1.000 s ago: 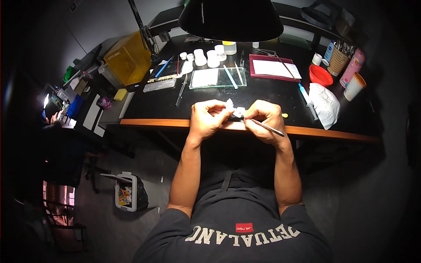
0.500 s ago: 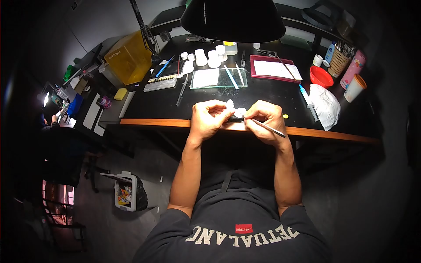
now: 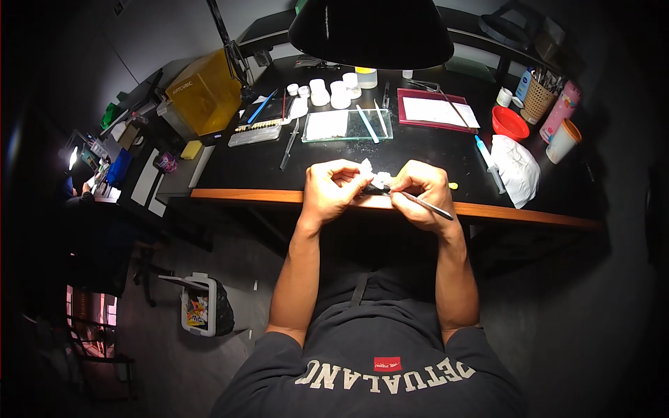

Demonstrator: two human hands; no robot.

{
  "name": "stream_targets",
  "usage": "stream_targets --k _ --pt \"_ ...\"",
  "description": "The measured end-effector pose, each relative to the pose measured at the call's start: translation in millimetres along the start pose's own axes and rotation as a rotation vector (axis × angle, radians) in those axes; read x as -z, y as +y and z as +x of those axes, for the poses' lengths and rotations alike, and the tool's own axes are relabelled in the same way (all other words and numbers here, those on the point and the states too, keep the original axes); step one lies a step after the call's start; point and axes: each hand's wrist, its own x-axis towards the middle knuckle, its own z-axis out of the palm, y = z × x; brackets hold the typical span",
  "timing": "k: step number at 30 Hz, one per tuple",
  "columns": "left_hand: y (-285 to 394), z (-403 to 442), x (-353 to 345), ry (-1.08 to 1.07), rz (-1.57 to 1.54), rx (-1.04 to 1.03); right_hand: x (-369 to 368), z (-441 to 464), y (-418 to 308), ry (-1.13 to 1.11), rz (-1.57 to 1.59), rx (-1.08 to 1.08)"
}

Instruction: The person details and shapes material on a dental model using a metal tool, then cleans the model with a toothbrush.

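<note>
Close to the table's front edge, my left hand [image 3: 329,189] pinches a small, irregular white piece [image 3: 366,168] between thumb and fingers. My right hand [image 3: 426,189] grips a slim, pen-like tool [image 3: 435,208], its dark handle sticking out below the palm to the right. The tool's working tip is at the white lumps [image 3: 381,179] between the two hands, too small to make out. Whether these lumps and the piece in my left fingers are one object, I cannot tell. Just right of my right hand lies a small yellow-green thing [image 3: 453,186].
Behind my hands are a glass slab [image 3: 355,134] with tools, a maroon board [image 3: 439,97] and white jars [image 3: 341,95]. A red bowl [image 3: 511,125], a syringe [image 3: 490,164] and crumpled white tissue [image 3: 516,171] stand right. A black lamp shade [image 3: 371,35] hangs overhead. Another person's hand [image 3: 87,187] shows far left.
My right hand and the tool have shifted very slightly, with the handle's angle a little changed. My left hand keeps its pinch in the same place.
</note>
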Motion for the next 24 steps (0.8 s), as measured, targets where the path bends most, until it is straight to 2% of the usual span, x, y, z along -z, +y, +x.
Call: stream_targets --k 8,24 --pt "0.0 -0.5 0.5 -0.008 0.0 -0.009 -5.4 -2.6 2.1 0.023 0.125 -0.063" --pt "-0.8 -0.6 2.0 -0.02 -0.022 0.004 -0.1 -1.1 -0.7 -0.015 0.013 -0.034"
